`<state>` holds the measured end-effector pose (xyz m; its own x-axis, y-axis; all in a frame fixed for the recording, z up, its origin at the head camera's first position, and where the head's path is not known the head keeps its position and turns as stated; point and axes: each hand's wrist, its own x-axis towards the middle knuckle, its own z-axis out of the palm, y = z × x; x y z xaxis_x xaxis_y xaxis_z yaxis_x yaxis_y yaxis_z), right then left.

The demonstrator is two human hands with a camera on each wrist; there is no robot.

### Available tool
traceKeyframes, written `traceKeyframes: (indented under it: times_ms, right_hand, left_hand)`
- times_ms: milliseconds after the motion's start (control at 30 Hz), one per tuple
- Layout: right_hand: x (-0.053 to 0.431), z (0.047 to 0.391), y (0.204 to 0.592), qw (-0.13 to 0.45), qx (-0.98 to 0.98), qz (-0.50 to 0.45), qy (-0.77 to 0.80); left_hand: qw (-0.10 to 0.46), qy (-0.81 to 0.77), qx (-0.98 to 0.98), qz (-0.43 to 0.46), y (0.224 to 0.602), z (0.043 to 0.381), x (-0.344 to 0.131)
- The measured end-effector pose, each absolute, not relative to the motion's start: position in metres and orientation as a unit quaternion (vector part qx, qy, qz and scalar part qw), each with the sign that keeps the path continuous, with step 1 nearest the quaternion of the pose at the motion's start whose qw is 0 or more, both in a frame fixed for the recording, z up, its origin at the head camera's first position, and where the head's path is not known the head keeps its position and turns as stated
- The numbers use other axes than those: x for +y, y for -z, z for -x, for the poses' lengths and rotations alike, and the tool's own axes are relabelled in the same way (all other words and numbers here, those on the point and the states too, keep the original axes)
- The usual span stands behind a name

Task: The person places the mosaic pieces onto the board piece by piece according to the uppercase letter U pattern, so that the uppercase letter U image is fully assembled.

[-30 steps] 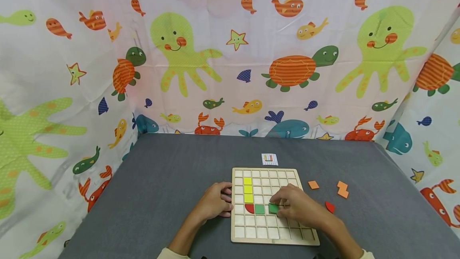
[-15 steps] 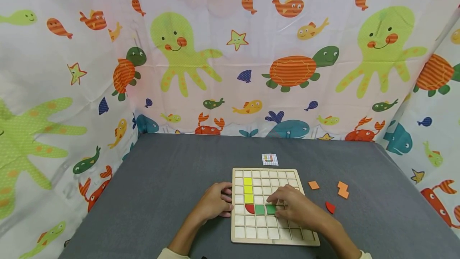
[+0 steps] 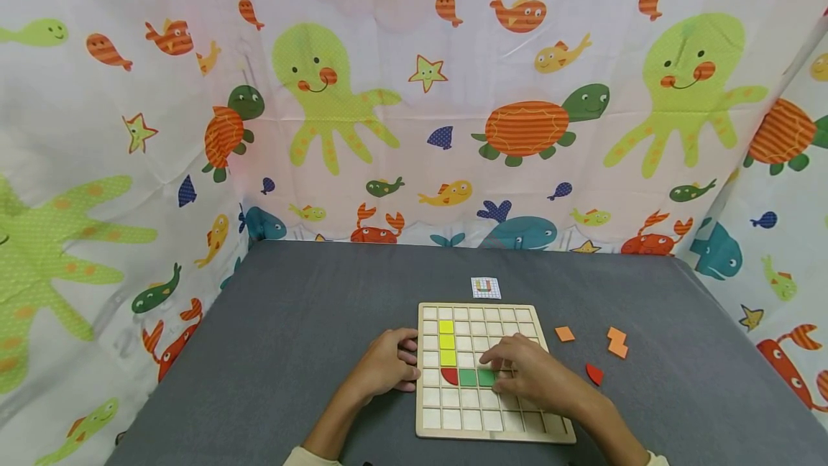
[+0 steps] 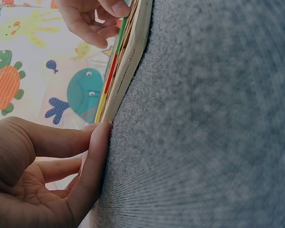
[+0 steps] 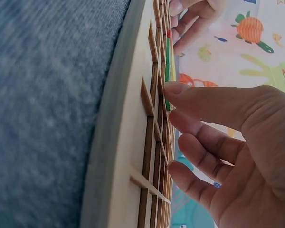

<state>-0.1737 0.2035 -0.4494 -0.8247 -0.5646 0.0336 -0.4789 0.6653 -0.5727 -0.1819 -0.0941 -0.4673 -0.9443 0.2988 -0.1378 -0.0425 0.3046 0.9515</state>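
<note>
On the grey table lies a wooden grid board (image 3: pixel 494 435). Three yellow square tiles (image 3: pixel 448 341) form a column in its cells, with a red quarter-circle tile (image 3: pixel 449 376) below. To the right of the red one, a green tile (image 3: pixel 467 377) and a second green tile (image 3: pixel 486 378) lie flat in their cells. My right hand (image 3: pixel 533 372) hovers over the board, its thumb (image 5: pixel 178 89) and fingertips right at the second green tile. My left hand (image 3: pixel 384 362) rests its fingertips against the board's left edge, thumb and fingers loosely bent.
Right of the board lie a single orange tile (image 3: pixel 565 334), two orange tiles together (image 3: pixel 617 341) and another red quarter-circle tile (image 3: pixel 594 373). A small pattern card (image 3: pixel 486 288) lies behind the board. A sea-animal curtain (image 3: pixel 401 121) surrounds the table (image 3: pixel 336 286).
The second green tile has gone from tilted in my right fingers to flat in the cell beside the first, sliding slightly left. My left hand stays at the board's edge.
</note>
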Motion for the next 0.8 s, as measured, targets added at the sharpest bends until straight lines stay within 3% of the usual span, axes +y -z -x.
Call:
traceKeyframes:
  times_ms: [800]
  right_hand:
    - [0.221,0.184,0.454,0.091,0.894,0.265,0.349]
  left_hand:
    - [0.144,-0.581,0.797,-0.081,0.468,0.181,-0.094]
